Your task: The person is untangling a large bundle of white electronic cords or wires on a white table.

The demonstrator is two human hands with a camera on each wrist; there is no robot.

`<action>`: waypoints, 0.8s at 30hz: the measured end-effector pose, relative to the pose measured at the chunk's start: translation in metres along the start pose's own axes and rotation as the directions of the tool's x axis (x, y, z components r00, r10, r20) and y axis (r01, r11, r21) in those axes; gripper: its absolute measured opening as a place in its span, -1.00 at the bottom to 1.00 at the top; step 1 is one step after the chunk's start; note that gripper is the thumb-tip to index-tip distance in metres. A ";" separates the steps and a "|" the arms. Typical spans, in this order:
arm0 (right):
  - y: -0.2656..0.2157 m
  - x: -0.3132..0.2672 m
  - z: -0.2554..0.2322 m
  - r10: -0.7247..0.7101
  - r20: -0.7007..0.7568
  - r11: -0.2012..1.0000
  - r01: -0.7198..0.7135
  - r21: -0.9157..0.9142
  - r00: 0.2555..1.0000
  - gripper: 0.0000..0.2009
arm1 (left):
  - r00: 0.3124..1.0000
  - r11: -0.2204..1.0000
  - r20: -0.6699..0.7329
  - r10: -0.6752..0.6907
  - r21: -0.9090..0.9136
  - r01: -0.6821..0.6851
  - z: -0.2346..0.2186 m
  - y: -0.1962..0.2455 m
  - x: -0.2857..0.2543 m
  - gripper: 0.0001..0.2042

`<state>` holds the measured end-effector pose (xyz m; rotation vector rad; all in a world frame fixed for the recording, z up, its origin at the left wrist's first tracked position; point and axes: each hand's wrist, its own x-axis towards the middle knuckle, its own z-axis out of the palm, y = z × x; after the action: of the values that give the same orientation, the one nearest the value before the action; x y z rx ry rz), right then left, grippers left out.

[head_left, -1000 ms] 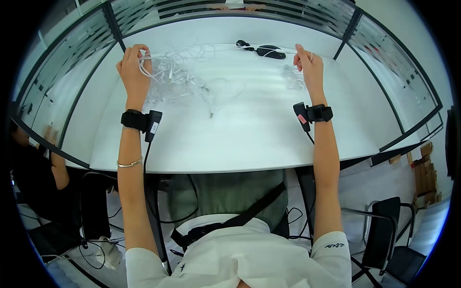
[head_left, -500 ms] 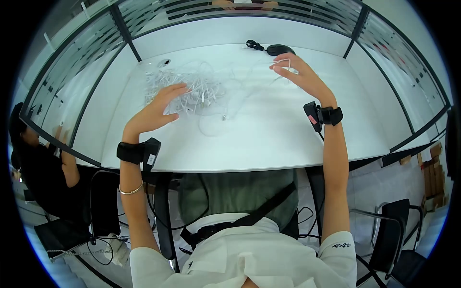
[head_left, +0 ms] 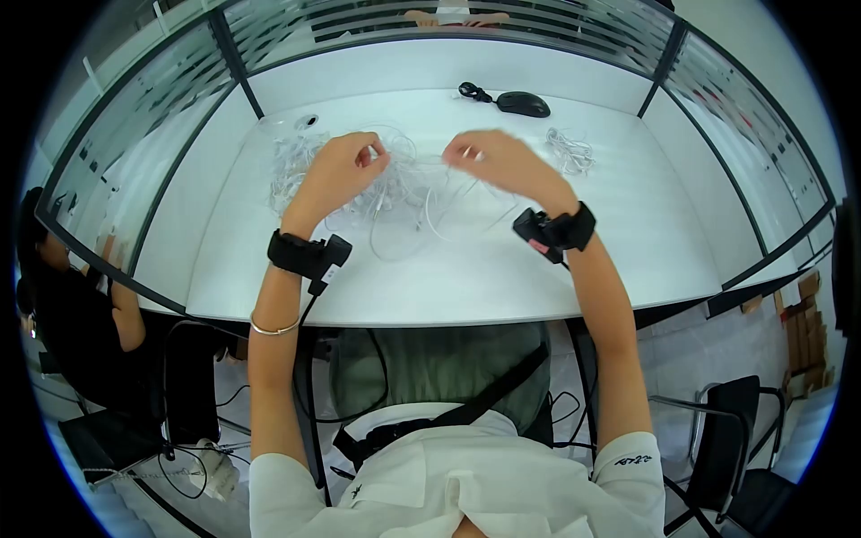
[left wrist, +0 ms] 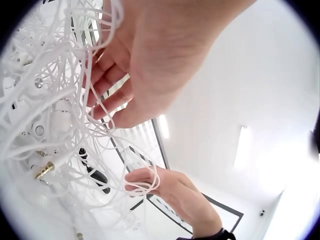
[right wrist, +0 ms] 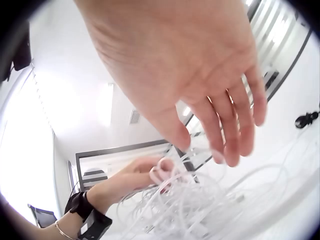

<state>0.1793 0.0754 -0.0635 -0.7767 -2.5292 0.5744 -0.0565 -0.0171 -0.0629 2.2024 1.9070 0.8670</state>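
A tangled heap of thin white cables [head_left: 296, 170] lies on the left half of the white table. Gold-tipped audio plugs [left wrist: 45, 170] show among the strands in the left wrist view. My left hand [head_left: 339, 175] is over the right part of the heap, curled fingers holding a white cable [left wrist: 90, 75] whose loops run past the fingertips. My right hand [head_left: 507, 163] hovers just right of the heap, palm down. Its fingers [right wrist: 230, 125] are nearly straight and the thumb stands apart, fingertips close to the loose strands.
A smaller bundle of white cable [head_left: 571, 151] lies on the right of the table. Behind it is a black mouse [head_left: 523, 104] with its cord bundled. Dark-framed partitions [head_left: 448, 36] enclose the back and sides. Another person [head_left: 81, 296] sits at the left.
A cable stretched between both hands one second ago. The left hand drew back, then reached into the heap. The right hand left the cable at the right and moved left toward the heap.
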 end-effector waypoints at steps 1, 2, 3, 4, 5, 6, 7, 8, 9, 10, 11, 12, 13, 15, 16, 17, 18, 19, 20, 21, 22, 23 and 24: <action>-0.001 0.001 0.011 -0.022 0.086 0.999 0.026 -0.043 0.996 -0.68 | 0.995 0.995 -0.057 0.081 -0.058 -0.084 0.005 0.001 0.003 -0.85; 0.005 0.003 0.024 -0.066 0.116 0.997 0.070 -0.037 0.991 -0.63 | 0.981 0.979 -0.118 0.157 -0.111 -0.170 0.012 -0.001 0.006 -0.83; 0.005 0.003 0.030 -0.099 0.147 0.995 0.097 0.023 0.984 -0.58 | 0.957 0.954 -0.182 0.226 -0.160 -0.255 0.017 -0.003 0.009 -0.81; 0.005 0.002 0.032 -0.067 0.190 0.997 0.059 0.049 0.980 -0.56 | 0.963 0.941 -0.156 0.220 -0.226 -0.252 0.021 -0.004 0.010 -0.75; 0.004 0.001 0.031 -0.037 0.233 0.997 0.021 0.071 0.972 -0.54 | 0.963 0.948 -0.163 0.214 -0.203 -0.245 0.023 -0.004 0.009 -0.75; 0.008 0.001 0.031 -0.095 0.182 0.990 0.073 0.123 0.979 -0.55 | 0.968 0.947 -0.129 0.216 -0.213 -0.240 0.025 -0.005 0.010 -0.74; 0.010 -0.001 0.029 -0.081 0.120 0.988 0.064 0.144 0.989 -0.64 | 0.972 0.947 -0.096 0.216 -0.224 -0.232 0.027 -0.007 0.010 -0.73; 0.011 0.000 0.027 -0.046 0.088 0.988 0.033 0.148 0.995 -0.70 | 0.968 0.940 -0.088 0.235 -0.234 -0.249 0.027 -0.008 0.010 -0.72; 0.014 0.003 0.025 -0.012 0.055 0.988 0.003 0.155 0.998 -0.77 | 0.971 0.938 -0.072 0.228 -0.252 -0.239 0.028 -0.009 0.008 -0.71; 0.016 0.005 0.022 0.015 0.023 0.991 -0.018 0.135 1.000 -0.79 | 0.973 0.935 -0.054 0.224 -0.270 -0.230 0.028 -0.011 0.007 -0.69; 0.019 0.005 0.020 0.044 -0.011 0.992 -0.042 0.115 0.999 -0.81 | 0.975 0.931 -0.034 0.221 -0.289 -0.222 0.028 -0.012 0.005 -0.68; 0.023 0.005 0.017 0.074 -0.046 0.993 -0.070 0.096 0.996 -0.83 | 0.972 0.943 -0.029 0.232 -0.239 -0.232 0.028 -0.013 0.003 -0.68; 0.026 0.005 0.014 0.088 -0.083 0.992 -0.080 0.101 0.993 -0.84 | 0.970 0.952 -0.026 0.241 -0.189 -0.242 0.028 -0.012 0.001 -0.67; 0.030 0.006 0.009 0.110 -0.155 0.989 -0.093 0.113 0.982 -0.86 | 0.969 0.960 -0.044 0.242 -0.134 -0.246 0.028 -0.013 -0.001 -0.64; 0.032 0.006 0.009 0.139 -0.185 0.986 -0.119 0.117 0.973 -0.87 | 0.970 0.962 -0.064 0.234 -0.129 -0.241 0.028 -0.014 -0.001 -0.63; 0.034 0.007 0.009 0.115 -0.242 0.987 -0.084 0.137 0.963 -0.88 | 0.970 0.964 -0.084 0.227 -0.124 -0.236 0.029 -0.015 -0.001 -0.61; 0.033 0.007 0.008 0.106 -0.310 0.987 -0.061 0.150 0.945 -0.89 | 0.971 0.968 -0.108 0.215 -0.105 -0.226 0.029 -0.015 -0.001 -0.60; 0.029 0.007 0.006 0.098 -0.375 0.986 -0.039 0.163 0.922 -0.89 | 0.967 0.968 -0.141 0.212 -0.106 -0.228 0.028 -0.014 -0.002 -0.59; 0.026 0.008 0.004 0.099 -0.452 0.985 -0.024 0.169 0.887 -0.90 | 0.965 0.972 -0.167 0.203 -0.085 -0.219 0.028 -0.013 -0.003 -0.60; 0.024 0.007 0.002 0.085 -0.518 0.988 -0.006 0.153 0.851 -0.90 | 0.962 0.976 -0.193 0.195 -0.064 -0.210 0.027 -0.012 -0.003 -0.61; 0.023 0.007 -0.001 0.070 -0.581 0.991 0.011 0.135 0.811 -0.89 | 0.959 0.976 -0.205 0.194 -0.060 -0.210 0.026 -0.012 -0.003 -0.63; 0.024 0.007 -0.003 0.055 -0.642 0.993 0.026 0.116 0.764 -0.89 | 0.957 0.976 -0.217 0.194 -0.055 -0.211 0.024 -0.011 -0.003 -0.65; 0.027 0.007 -0.006 0.025 -0.680 0.998 0.019 0.058 0.733 -0.89 | 0.954 0.976 -0.229 0.195 -0.050 -0.211 0.024 -0.011 -0.003 -0.67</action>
<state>0.1887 0.1019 -0.0702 -0.7866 -1.8122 0.2818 -0.0547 -0.0109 -0.0881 2.3753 1.7203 1.2461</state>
